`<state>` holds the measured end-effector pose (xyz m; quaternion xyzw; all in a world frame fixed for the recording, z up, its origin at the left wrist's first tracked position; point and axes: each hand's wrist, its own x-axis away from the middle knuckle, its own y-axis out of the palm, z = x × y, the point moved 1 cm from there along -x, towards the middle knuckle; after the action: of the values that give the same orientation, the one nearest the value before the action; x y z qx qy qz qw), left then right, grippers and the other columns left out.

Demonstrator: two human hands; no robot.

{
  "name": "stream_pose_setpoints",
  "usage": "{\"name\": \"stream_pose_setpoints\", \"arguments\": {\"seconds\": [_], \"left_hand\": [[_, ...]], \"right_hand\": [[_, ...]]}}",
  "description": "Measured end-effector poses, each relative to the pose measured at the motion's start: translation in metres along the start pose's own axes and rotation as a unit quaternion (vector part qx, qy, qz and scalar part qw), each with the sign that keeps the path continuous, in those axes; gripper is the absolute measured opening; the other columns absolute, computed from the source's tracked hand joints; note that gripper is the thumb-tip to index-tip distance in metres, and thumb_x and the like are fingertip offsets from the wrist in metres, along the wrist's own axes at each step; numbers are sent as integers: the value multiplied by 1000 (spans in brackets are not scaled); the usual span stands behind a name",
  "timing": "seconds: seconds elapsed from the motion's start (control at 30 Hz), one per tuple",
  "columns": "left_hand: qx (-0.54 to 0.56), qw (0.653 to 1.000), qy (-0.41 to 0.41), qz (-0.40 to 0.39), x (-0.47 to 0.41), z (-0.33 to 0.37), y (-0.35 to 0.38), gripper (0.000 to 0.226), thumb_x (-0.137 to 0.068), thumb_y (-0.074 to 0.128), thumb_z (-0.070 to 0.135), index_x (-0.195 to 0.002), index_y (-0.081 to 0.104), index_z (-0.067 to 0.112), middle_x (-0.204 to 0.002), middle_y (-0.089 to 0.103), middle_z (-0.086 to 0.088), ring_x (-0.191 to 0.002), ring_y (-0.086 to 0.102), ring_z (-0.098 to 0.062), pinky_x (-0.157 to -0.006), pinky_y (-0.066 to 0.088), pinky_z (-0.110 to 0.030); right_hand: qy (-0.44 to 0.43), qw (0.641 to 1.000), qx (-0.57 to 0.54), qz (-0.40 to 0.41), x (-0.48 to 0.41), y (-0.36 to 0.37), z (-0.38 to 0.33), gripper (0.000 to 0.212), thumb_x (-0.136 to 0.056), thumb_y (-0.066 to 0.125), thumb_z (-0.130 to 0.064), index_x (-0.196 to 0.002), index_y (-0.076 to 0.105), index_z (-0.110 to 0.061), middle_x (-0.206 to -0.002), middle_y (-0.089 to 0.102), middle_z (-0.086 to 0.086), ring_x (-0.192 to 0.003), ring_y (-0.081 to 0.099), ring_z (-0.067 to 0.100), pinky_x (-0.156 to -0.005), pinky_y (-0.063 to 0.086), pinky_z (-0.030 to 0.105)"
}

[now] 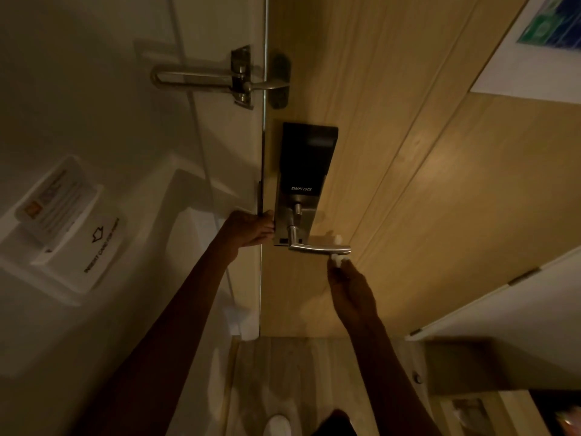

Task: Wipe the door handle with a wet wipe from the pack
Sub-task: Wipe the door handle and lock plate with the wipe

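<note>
A silver lever door handle [314, 247] juts to the right from a black smart lock plate [301, 171] on the wooden door [408, 152]. My right hand [352, 291] is just below the lever's free end, shut on a small white wet wipe [338, 258] that touches the tip of the lever. Another bit of white shows just above the tip. My left hand [251, 229] presses against the door's edge beside the lock plate, its fingers resting there and holding nothing. The wipe pack is not in view.
A metal swing-bar latch [226, 78] spans the frame and door above the lock. A white key-card holder [66, 228] hangs on the left wall. A white cabinet door [503, 303] stands at the right. Wood floor [283, 372] lies below.
</note>
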<state>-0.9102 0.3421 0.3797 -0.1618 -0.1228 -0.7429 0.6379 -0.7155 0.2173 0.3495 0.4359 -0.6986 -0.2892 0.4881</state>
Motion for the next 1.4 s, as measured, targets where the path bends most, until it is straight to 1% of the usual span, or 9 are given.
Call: {"name": "stream_pose_setpoints", "arguments": {"seconds": [0.07, 0.23, 0.4, 0.6, 0.77, 0.93, 1.07, 1.23, 1.4], "left_hand": [[-1, 1000, 1, 2, -2, -2, -1, 36, -83, 71, 36, -93, 72, 1, -94, 75, -16, -76, 74, -13, -57, 57, -17], [42, 999, -35, 3, -5, 1, 1, 26, -83, 72, 30, -88, 70, 5, -86, 73, -11, -70, 72, -13, -56, 58, -17], [4, 1000, 1, 6, -4, -3, 1, 34, -86, 69, 34, -94, 72, 1, -94, 75, -14, -86, 74, -17, -65, 59, -17], [4, 1000, -4, 8, -3, -1, 2, 35, -88, 67, 33, -101, 70, 0, -97, 73, -12, -87, 73, -17, -66, 59, -17], [1, 1000, -7, -1, -4, -1, 2, 38, -87, 66, 35, -101, 69, 0, -96, 73, -11, -87, 73, -16, -66, 59, -18], [-3, 1000, -9, -2, -6, -3, 0, 32, -84, 69, 38, -91, 72, 6, -86, 76, -6, -76, 74, -10, -56, 56, -15], [-12, 1000, -13, 0, -9, -4, -1, 32, -83, 70, 42, -87, 73, 10, -82, 77, -4, -77, 75, -11, -56, 55, -16], [-11, 1000, -9, -5, -6, -3, -2, 31, -83, 70, 41, -86, 72, 11, -82, 77, -3, -78, 75, -12, -56, 56, -17], [-2, 1000, -13, -6, -5, 0, -1, 36, -86, 68, 36, -97, 70, 2, -88, 75, -9, -73, 74, -12, -54, 54, -15]], "right_hand": [[-20, 1000, 10, 14, -4, -2, -2, 25, -94, 47, 4, -88, 70, 0, -87, 73, 16, -74, 74, 19, -61, 61, 26], [11, 992, 122, -18, -8, 11, 33, 32, -95, 46, 6, -117, 64, -7, -123, 66, 11, -111, 62, 20, -82, 59, 22], [-69, 991, 110, 31, -8, -8, -16, 25, -97, 46, 3, -109, 66, -6, -115, 68, 10, -100, 67, 16, -75, 59, 22], [-201, 866, 456, 44, -11, -4, -35, 28, -97, 53, -2, -122, 66, -1, -119, 70, 10, -110, 65, 20, -94, 53, 32], [-284, 800, 513, 130, -8, -8, -22, 20, -95, 61, -9, -111, 73, -5, -92, 74, 6, -81, 69, 12, -75, 57, 22], [-288, 780, 543, 118, -11, -3, -28, 18, -96, 59, -11, -107, 72, -5, -96, 73, 12, -88, 69, 23, -81, 58, 33], [-437, 624, 645, 65, 3, 0, -33, 11, -91, 66, -6, -99, 70, -1, -92, 69, 10, -82, 68, 27, -72, 50, 15], [-425, 376, 823, -10, -4, 20, -34, 22, -98, 53, -15, -100, 72, -7, -104, 71, 13, -108, 63, 31, -100, 40, 45], [-382, 309, 870, -46, -9, 39, 16, 21, -94, 51, -5, -108, 68, -7, -98, 74, 12, -102, 67, 27, -114, 28, 51]]}}
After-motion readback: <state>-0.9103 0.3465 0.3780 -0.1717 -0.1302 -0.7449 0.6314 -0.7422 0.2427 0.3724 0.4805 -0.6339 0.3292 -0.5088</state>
